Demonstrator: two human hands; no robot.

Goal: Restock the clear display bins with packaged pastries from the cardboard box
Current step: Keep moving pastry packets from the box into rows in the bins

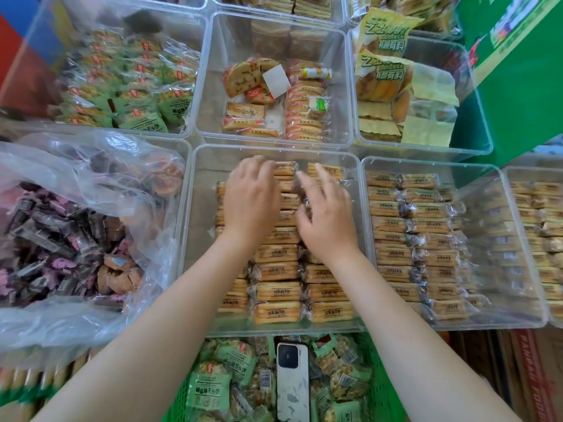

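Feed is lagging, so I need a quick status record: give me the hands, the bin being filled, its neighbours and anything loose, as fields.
left hand: open, fingers resting on the pastry packets
right hand: fingers curled onto the packets, grip unclear
active bin: centre, packets in rows, far left corner bare
right bin: full rows
left bin: plastic bag of dark-wrapped snacks
loose: phone on green packets

Left hand (pixel 251 197) and right hand (pixel 327 216) cover the pastry packets (pixel 275 271) beneath them; fingertips motion-blurred, grip unreadable. Both forearms cut off by the bottom edge. Phone (pixel 292 382) between the forearms, its lower end out of frame. Plastic bag (pixel 76 178) left of the hands veils the bin under it. Packet print too small to read.
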